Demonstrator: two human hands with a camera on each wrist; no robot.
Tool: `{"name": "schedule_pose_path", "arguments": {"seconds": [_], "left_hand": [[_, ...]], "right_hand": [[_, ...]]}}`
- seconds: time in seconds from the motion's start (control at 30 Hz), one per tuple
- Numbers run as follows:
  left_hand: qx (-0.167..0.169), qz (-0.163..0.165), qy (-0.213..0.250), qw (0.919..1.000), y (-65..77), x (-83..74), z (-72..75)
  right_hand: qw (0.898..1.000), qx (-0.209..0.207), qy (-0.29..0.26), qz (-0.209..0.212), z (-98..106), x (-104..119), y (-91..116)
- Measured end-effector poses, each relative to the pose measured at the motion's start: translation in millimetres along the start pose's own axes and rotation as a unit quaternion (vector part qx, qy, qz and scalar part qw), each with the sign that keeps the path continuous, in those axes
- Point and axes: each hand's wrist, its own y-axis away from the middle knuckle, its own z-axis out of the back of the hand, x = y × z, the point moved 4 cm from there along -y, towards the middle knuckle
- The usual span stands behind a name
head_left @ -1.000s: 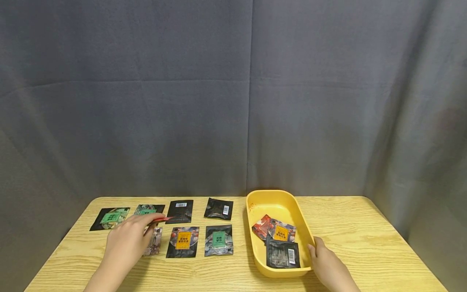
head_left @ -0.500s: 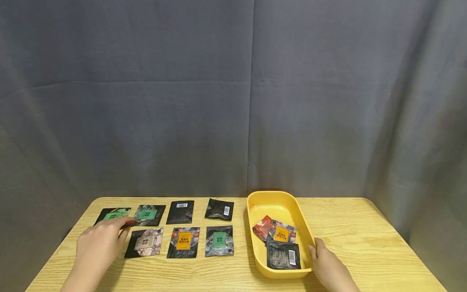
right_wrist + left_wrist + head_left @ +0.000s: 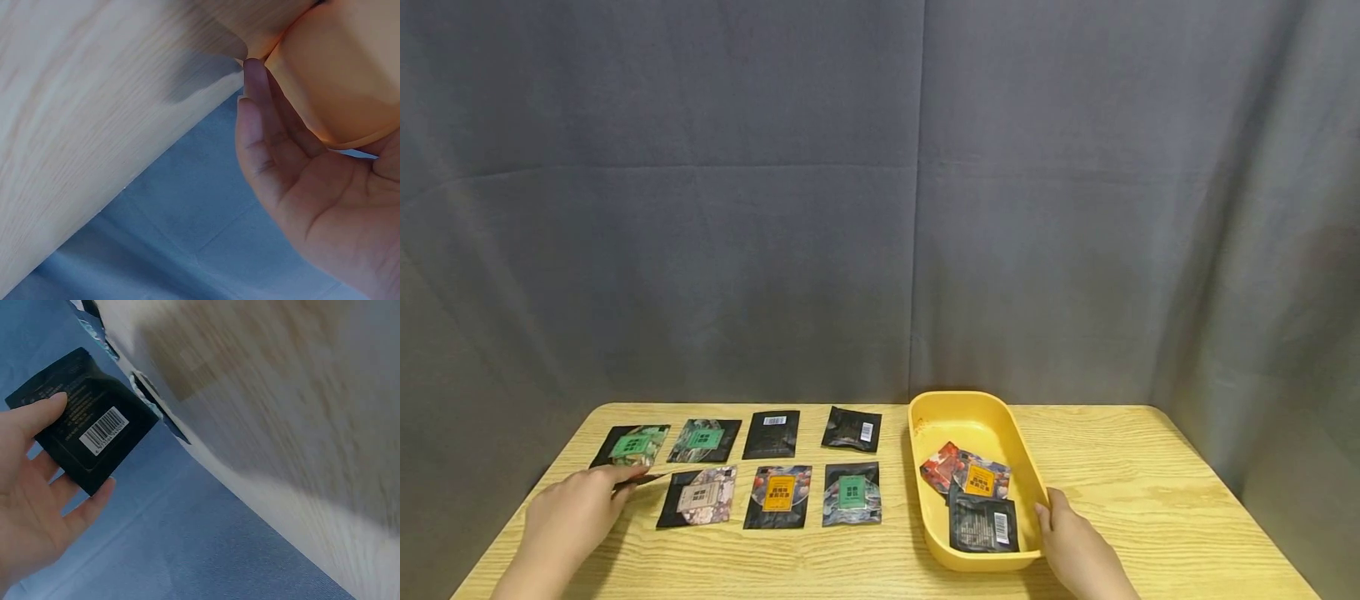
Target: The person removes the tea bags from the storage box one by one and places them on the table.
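Observation:
My left hand (image 3: 571, 512) pinches a flat black sachet (image 3: 87, 419) between thumb and fingers. Its barcode side faces the left wrist camera, while the head view shows it almost edge-on, over the table's left part. Just right of it lies a sachet with a pale pink label (image 3: 698, 497); behind it lies a green-labelled sachet (image 3: 632, 447). At the right, my right hand (image 3: 1078, 542) holds the near right corner of a yellow plastic bin (image 3: 958, 408), thumb on the rim and fingers under the outside in the right wrist view. Several sachets (image 3: 983, 525) lie inside the bin.
More sachets lie in two rows on the wooden table (image 3: 1150, 492): another green-labelled one (image 3: 704, 440), two barcode-side up (image 3: 771, 435), an orange-labelled one (image 3: 777, 497) and a grey-green one (image 3: 852, 493). A grey curtain (image 3: 775, 250) hangs behind the table.
My left hand has moved left and toward me with the sachet, from above the middle of the rows to the table's left side. The right hand and bin have stayed in place.

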Motion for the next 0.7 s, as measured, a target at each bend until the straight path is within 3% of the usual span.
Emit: {"name": "schedule_pose_path", "arguments": {"seconds": [0.13, 0.37, 0.7], "left_hand": [[0.030, 0.002, -0.019, 0.9994, -2.3, 10.0, -6.1], [0.033, -0.026, -0.028, 0.9987, -2.4, 24.7, -15.8], [0.155, -0.009, 0.025, 0.9876, -5.9, 37.3, -34.7]], "right_hand": [[1.000, -0.002, 0.002, -0.001, 1, 0, 0], [1.000, -0.005, -0.001, 0.001, 1, 1, 1], [1.000, -0.002, -0.007, 0.000, 0, 1, 1]]}}
